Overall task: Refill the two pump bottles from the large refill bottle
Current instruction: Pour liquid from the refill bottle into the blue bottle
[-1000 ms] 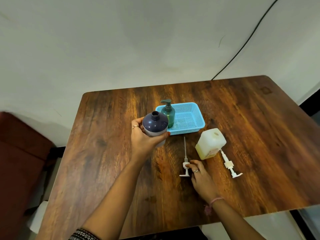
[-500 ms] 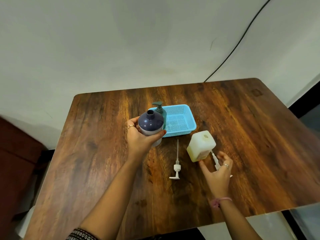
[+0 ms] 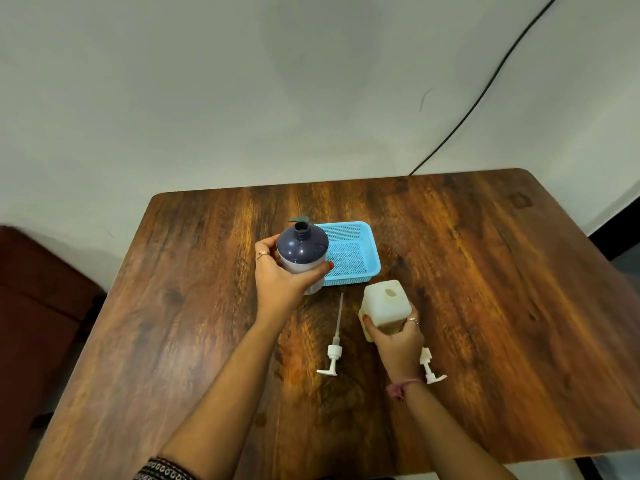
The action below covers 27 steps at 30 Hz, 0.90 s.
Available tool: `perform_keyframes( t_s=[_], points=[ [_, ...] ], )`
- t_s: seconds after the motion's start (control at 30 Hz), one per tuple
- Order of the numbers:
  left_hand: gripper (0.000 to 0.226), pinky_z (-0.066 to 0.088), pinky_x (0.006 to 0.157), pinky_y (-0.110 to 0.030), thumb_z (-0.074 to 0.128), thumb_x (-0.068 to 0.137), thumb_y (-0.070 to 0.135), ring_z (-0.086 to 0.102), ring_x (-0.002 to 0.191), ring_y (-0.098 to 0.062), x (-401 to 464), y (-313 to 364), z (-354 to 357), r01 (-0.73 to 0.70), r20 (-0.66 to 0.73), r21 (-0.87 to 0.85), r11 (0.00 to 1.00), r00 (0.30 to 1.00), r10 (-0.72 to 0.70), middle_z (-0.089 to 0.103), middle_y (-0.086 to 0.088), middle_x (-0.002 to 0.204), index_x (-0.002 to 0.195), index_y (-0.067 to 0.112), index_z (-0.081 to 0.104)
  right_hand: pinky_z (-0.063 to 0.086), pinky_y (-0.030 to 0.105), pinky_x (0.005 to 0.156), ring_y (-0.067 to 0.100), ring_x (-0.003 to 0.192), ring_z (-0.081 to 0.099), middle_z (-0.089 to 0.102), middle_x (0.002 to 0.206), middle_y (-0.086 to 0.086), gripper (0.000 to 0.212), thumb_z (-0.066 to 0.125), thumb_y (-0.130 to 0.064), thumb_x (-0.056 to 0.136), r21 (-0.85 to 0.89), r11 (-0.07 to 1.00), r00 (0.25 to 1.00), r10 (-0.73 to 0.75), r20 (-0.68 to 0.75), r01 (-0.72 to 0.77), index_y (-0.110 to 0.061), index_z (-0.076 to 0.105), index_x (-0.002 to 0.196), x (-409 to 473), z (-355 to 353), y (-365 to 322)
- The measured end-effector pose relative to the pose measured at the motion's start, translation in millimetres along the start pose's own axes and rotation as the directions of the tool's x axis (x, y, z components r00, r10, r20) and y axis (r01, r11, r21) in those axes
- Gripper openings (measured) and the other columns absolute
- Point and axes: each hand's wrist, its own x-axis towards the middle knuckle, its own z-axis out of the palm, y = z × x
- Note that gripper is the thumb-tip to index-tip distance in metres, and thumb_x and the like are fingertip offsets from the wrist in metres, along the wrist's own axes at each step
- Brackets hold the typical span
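Setting: dark wood-grain table point(image 3: 485, 306) against a pale wall, with a black cable point(image 3: 485, 84) running down the wall. Landmark: blue mesh basket point(image 3: 360, 251).

- Navy-shouldered bottle point(image 3: 302, 251), open-necked, held upright just left of the basket. The left hand point(image 3: 284, 282) wraps its body, fingers curled round the far side, thumb across the near side (probably steadying it for pouring).
- Pale square bottle point(image 3: 386, 306), cap off, standing just in front of the basket. The right hand point(image 3: 394, 337) grips its near side, thumb left, fingers right, likely to lift it. Which is the refill bottle cannot be told.
- Green pump bottle point(image 3: 300, 220), in the basket's left end, mostly hidden; only its pump head shows, apparently not yet opened.
- Two white pump heads, removed, flat on the table in front of the basket: left pump point(image 3: 334, 351) clear; right pump point(image 3: 429, 368) partly under the wrist.
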Motion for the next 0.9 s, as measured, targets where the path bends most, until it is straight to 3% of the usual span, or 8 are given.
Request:
perform_keyframes(
  t_s=[0.17, 0.3, 0.43, 0.53, 0.63, 0.77, 0.9],
  points=[
    [0.081, 0.057, 0.084, -0.03, 0.092, 0.054, 0.024, 0.06, 0.107, -0.012, 1, 8, 13, -0.015, -0.027, 0.031, 0.999, 1.0, 0.016, 0.054, 0.005, 0.117, 0.117, 0.021, 0.04, 0.047, 0.018, 0.08, 0.023, 0.112, 0.059, 0.062, 0.121, 0.009, 0.072, 0.085, -0.025, 0.067, -0.014, 0.996, 0.996, -0.084, -0.028, 0.084, -0.007, 0.051, 0.128, 16, -11, -15],
    [0.08, 0.055, 0.08, -0.022, 0.093, 0.053, 0.025, 0.06, 0.102, -0.007, 8, 27, 26, -0.059, -0.071, 0.041, 0.997, 0.996, 0.062, 0.054, 0.011, 0.112, 0.115, 0.023, 0.041, 0.054, 0.022, 0.071, 0.021, 0.103, 0.063, 0.065, 0.114, 0.008, 0.072, 0.085, -0.033, 0.064, -0.036, 0.971, 0.972, -0.235, -0.002, 0.235, -0.008, 0.054, 0.124, 52, -35, -56],
    [0.081, 0.051, 0.074, -0.011, 0.093, 0.052, 0.029, 0.059, 0.097, -0.001, 18, 52, 41, -0.11, -0.097, 0.049, 0.993, 0.989, 0.115, 0.054, 0.012, 0.111, 0.114, 0.026, 0.041, 0.046, 0.007, 0.062, 0.012, 0.093, 0.058, 0.061, 0.11, 0.003, 0.073, 0.085, -0.032, 0.064, -0.053, 0.919, 0.92, -0.387, 0.064, 0.39, -0.008, 0.053, 0.125, 91, -62, -117],
    [0.082, 0.05, 0.072, -0.008, 0.093, 0.051, 0.032, 0.059, 0.096, -0.001, 26, 77, 52, -0.142, -0.113, 0.033, 0.989, 0.983, 0.145, 0.056, 0.008, 0.112, 0.116, 0.024, 0.043, 0.04, 0.0, 0.054, 0.004, 0.075, 0.057, 0.06, 0.094, -0.003, 0.067, 0.087, -0.027, 0.061, -0.073, 0.874, 0.876, -0.476, 0.069, 0.481, -0.009, 0.058, 0.119, 116, -81, -165],
    [0.082, 0.051, 0.071, -0.01, 0.092, 0.051, 0.032, 0.06, 0.098, -0.004, 33, 101, 60, -0.174, -0.112, 0.012, 0.985, 0.978, 0.174, 0.057, 0.005, 0.114, 0.117, 0.023, 0.044, 0.039, -0.001, 0.057, 0.004, 0.075, 0.058, 0.058, 0.091, -0.009, 0.066, 0.087, -0.027, 0.06, -0.075, 0.842, 0.843, -0.524, 0.123, 0.535, -0.017, 0.057, 0.119, 136, -95, -205],
    [0.083, 0.053, 0.072, -0.016, 0.092, 0.05, 0.037, 0.059, 0.098, -0.006, 40, 128, 68, -0.223, -0.118, 0.03, 0.974, 0.967, 0.226, 0.056, 0.004, 0.114, 0.116, 0.025, 0.043, 0.039, -0.003, 0.06, 0.01, 0.083, 0.057, 0.059, 0.095, -0.008, 0.069, 0.085, -0.031, 0.061, -0.095, 0.74, 0.744, -0.649, 0.162, 0.666, -0.019, 0.055, 0.122, 156, -109, -246],
    [0.086, 0.055, 0.076, -0.023, 0.092, 0.046, 0.044, 0.06, 0.096, -0.005, 47, 152, 73, -0.257, -0.144, 0.007, 0.966, 0.956, 0.255, 0.056, 0.003, 0.115, 0.116, 0.026, 0.044, 0.04, 0.002, 0.065, 0.011, 0.086, 0.057, 0.059, 0.099, -0.008, 0.073, 0.085, -0.031, 0.062, -0.112, 0.635, 0.644, -0.743, 0.184, 0.764, -0.021, 0.053, 0.126, 169, -121, -281]
  ],
)
